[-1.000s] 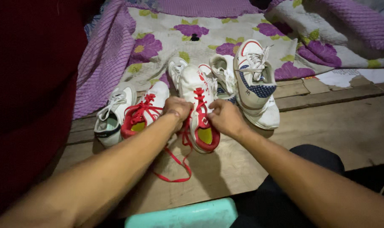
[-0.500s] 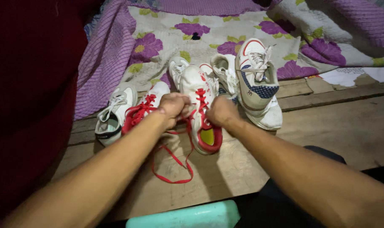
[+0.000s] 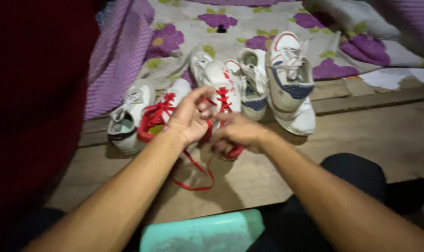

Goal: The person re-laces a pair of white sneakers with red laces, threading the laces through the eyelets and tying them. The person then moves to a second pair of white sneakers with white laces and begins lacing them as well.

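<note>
Grip of both hands, left hand point(image 3: 189, 120) and right hand point(image 3: 235, 133), pinches red lace point(image 3: 196, 173) over white-and-red sneaker point(image 3: 221, 84).

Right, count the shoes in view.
6, possibly more hidden. White one far left; red-laced one beside it; red-laced one under the hands; two behind; large one right.

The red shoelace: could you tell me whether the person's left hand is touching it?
Touching. In the head view, the left hand has its fingers closed around the red shoelace, which runs out below the palm to the wooden floor.
</note>
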